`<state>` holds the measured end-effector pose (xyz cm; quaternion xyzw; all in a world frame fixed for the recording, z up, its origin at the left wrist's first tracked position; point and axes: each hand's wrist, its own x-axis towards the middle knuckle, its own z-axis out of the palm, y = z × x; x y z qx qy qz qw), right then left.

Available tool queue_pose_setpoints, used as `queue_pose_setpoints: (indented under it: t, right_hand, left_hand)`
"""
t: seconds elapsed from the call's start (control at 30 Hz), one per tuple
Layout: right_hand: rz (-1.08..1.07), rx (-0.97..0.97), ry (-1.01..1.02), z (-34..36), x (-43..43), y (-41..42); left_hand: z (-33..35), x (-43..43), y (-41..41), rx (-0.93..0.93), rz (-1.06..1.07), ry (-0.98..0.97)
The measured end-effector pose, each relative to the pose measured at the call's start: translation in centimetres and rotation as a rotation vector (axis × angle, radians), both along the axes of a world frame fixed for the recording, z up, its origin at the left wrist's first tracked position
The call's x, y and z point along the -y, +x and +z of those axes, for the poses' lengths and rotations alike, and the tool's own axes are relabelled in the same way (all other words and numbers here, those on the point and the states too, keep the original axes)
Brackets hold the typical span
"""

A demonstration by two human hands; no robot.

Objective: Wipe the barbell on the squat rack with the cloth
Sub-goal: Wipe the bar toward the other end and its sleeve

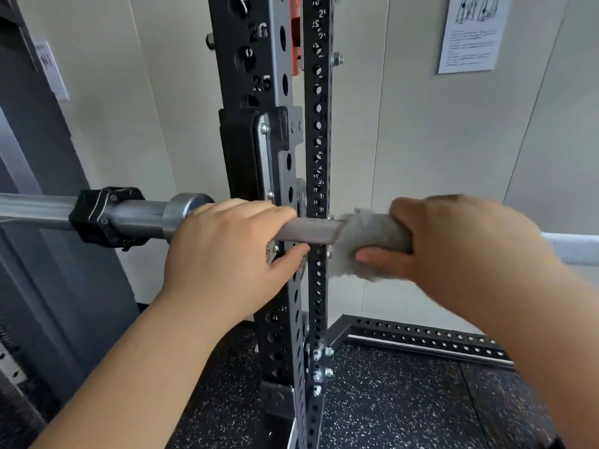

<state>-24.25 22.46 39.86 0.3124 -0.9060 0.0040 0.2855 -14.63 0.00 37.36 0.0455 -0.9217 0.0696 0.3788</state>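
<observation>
— What filled your feed at that moment?

— Mostly the pale panelled wall. Dead centre in front of it stood the black rack, two upright posts full of holes, the nearer one stencilled with numbers. Below lay the black speckled floor, with a holed base rail running off to the right.

— And the bar?

— The bar ran level across my view from edge to edge, crossing the posts at about mid-height. Its thick smooth sleeve lay to the left and its knurled shaft to the right.

— Where were the hands?

— Both were on it. I saw the left hand just right of the sleeve's shoulder, with the fingers curled over the top of the shaft and the thumb underneath. It gripped bare steel. The right hand was further right, past the posts, and blurred. It was clamped round the cloth, thumb below and fingers over.

— So the cloth was on the bar?

— Yes. The grey cloth was wrapped round the shaft under that hand. A fluffy end stuck out towards the left hand and hung a little below the bar. A short stretch of bare knurling showed between the two.

— Anything smaller?

— A black collar was clamped on the sleeve, left of the left hand. A printed sheet hung on the wall at upper right, and I couldn't read it.
</observation>
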Motion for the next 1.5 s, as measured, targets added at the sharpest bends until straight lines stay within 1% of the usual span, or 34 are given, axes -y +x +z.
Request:
queue_pose_setpoints:
  t: [0.07,0.2,0.3,0.37,0.43,0.5,0.63,0.7,0.73,0.8,0.87,0.93,1.0,1.07,1.13,1.2,1.33,1.4,1.5]
  right_hand:
    - [-0.091,0.022,-0.026,0.2,-1.6,0.0]
    - [-0.143,-0.007,0.015,0.1,-0.7,0.5]
    - [-0.050,-0.149,0.046,-1.0,2.6,0.3]
    - [-0.005,-0.212,0.024,-2.2,3.8,0.3]
    - [0.071,-0.266,-0.016,-3.4,2.8,-0.3]
    - [0.133,-0.247,-0.038,-3.6,0.1,-0.9]
    - [0.042,-0.150,-0.143,-2.2,-4.6,-1.3]
    - [-0.023,-0.088,-0.116,-1.2,-3.9,-0.8]
    - [-0.061,-0.078,-0.071,-0.8,-3.0,-0.7]
    - [-0.076,-0.131,-0.007,-0.9,-1.2,-0.5]
    - [0.009,-0.213,-0.034,-2.1,-0.2,-0.9]
    - [0.073,-0.306,-0.094,-3.4,-0.8,-1.1]
    - [0.131,-0.322,-0.097,-4.0,-2.8,-1.7]
    - [0.101,-0.222,-0.126,-3.5,-5.4,-2.0]
    - [0.024,-0.150,-0.157,-2.3,-7.6,-2.1]
    - [-0.039,-0.110,-0.126,-1.6,-8.3,-2.2]
    - [-0.094,-0.089,0.016,-0.5,-6.5,-1.8]
    - [-0.020,-0.095,0.047,-0.4,-5.9,-2.0]
    - [0.112,-0.219,0.023,-1.3,-6.6,-2.2]
  left_hand:
    - [-0.2,0.1,-0.1,-0.031,-0.011,-0.006]
    - [-0.5,0.3,-0.8,-0.099,-0.033,-0.031]
    - [-0.6,0.5,-1.0,-0.112,-0.039,-0.064]
    - [-0.7,0.6,-1.0,-0.139,-0.023,-0.091]
    - [-0.8,0.5,-1.1,-0.158,-0.008,-0.113]
    - [-0.8,0.5,-1.1,-0.156,0.003,-0.114]
    - [0.0,-0.1,-0.7,-0.082,0.019,-0.056]
    - [0.7,-1.5,-0.7,0.018,0.049,-0.043]
    - [0.9,-2.5,-0.8,0.073,0.054,-0.051]
    - [1.2,-4.0,-1.7,0.131,-0.014,-0.051]
    - [1.2,-4.9,-3.0,0.139,-0.135,-0.005]
    - [0.4,-5.1,-4.5,0.053,-0.206,0.037]
    - [-0.6,-5.2,-5.4,-0.107,-0.196,0.045]
    - [-1.1,-5.5,-5.8,-0.188,-0.181,0.062]
    - [-1.4,-5.7,-5.9,-0.223,-0.170,0.055]
    - [-1.5,-6.0,-6.1,-0.242,-0.122,0.035]
    - [-1.5,-6.7,-6.5,-0.189,-0.010,0.065]
    - [-0.9,-7.1,-6.3,-0.150,0.005,0.093]
    - [0.8,-8.3,-6.1,-0.020,0.034,0.154]
